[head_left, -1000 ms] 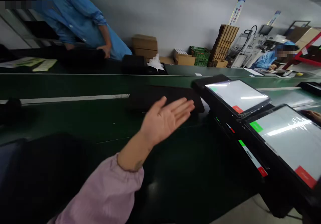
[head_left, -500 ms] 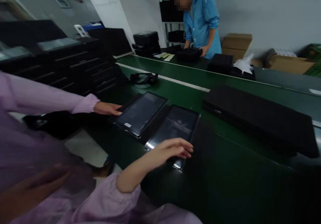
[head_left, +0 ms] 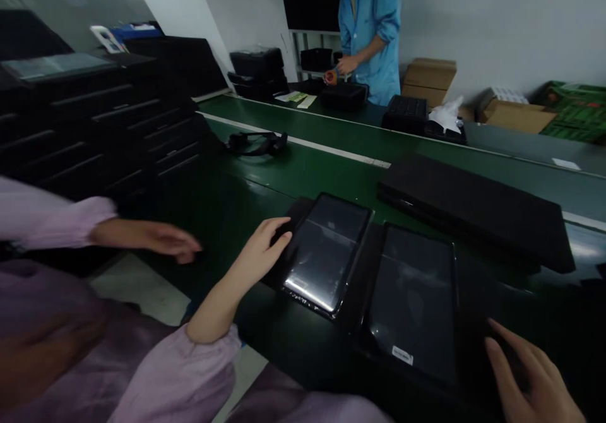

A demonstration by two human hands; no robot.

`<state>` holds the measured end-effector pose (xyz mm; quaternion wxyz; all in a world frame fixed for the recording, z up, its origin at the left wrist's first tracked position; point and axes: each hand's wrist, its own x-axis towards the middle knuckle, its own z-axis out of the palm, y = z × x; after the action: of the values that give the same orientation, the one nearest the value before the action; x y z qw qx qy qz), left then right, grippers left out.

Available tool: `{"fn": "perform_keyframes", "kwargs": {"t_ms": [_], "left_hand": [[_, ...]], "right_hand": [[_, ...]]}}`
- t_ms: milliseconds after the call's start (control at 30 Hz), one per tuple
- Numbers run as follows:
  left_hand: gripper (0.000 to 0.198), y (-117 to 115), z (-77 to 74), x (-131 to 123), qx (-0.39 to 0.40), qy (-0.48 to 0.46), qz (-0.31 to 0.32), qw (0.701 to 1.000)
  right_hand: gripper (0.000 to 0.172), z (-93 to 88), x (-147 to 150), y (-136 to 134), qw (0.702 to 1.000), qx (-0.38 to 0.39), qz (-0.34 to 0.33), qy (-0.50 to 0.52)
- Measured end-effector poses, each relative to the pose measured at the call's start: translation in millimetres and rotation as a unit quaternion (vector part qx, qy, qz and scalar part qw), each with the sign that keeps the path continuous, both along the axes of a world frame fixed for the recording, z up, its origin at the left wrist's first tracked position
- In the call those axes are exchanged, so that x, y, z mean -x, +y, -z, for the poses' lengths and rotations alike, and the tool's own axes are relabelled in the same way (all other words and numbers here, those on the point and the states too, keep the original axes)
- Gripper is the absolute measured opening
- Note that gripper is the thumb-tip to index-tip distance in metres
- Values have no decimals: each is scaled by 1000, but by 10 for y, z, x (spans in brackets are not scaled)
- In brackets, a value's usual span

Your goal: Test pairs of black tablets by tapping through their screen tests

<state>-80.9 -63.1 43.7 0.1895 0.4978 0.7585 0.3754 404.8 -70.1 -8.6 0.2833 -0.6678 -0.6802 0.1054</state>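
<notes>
Two tablets in black frames lie side by side on the green conveyor belt (head_left: pixel 293 183), their screens dark and glossy. My left hand (head_left: pixel 260 252) rests its fingertips on the upper-left edge of the nearer left tablet (head_left: pixel 326 252), holding nothing. The right tablet (head_left: pixel 411 303) has a small white label (head_left: pixel 402 355) near its lower edge. My right hand (head_left: pixel 530 372) is at the bottom right with fingers apart, beside that tablet and not touching it. A co-worker's hand (head_left: pixel 151 237) in a lilac sleeve reaches in from the left.
A long flat black case (head_left: pixel 473 211) lies on the belt beyond the tablets. A black strap (head_left: pixel 255 143) lies further along. Black stacked trays (head_left: pixel 95 113) stand at the left. A person in a blue coat (head_left: pixel 369 31) works at the far bench, near cardboard boxes (head_left: pixel 428 82).
The view has swung from steeply tilted to nearly level. My left hand has moved from the right tablet's lower edge to the left tablet's upper-left edge, and my right hand has come into view.
</notes>
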Motion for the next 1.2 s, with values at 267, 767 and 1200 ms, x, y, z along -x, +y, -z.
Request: {"fn": "perform_keyframes", "kwargs": {"t_ms": [267,767,1200], "left_hand": [[82,923,-59,-854,124,229,323,910],[39,1482,1,-1090,63,271,285,917],[63,1082,-311,-295,36,65,170,983]], "right_hand": [[89,47,491,595,997,-22,-32,-74],[67,-35,723,823,998,-47,-42,-20],[60,-181,604,729,997,19,-9,73]]}}
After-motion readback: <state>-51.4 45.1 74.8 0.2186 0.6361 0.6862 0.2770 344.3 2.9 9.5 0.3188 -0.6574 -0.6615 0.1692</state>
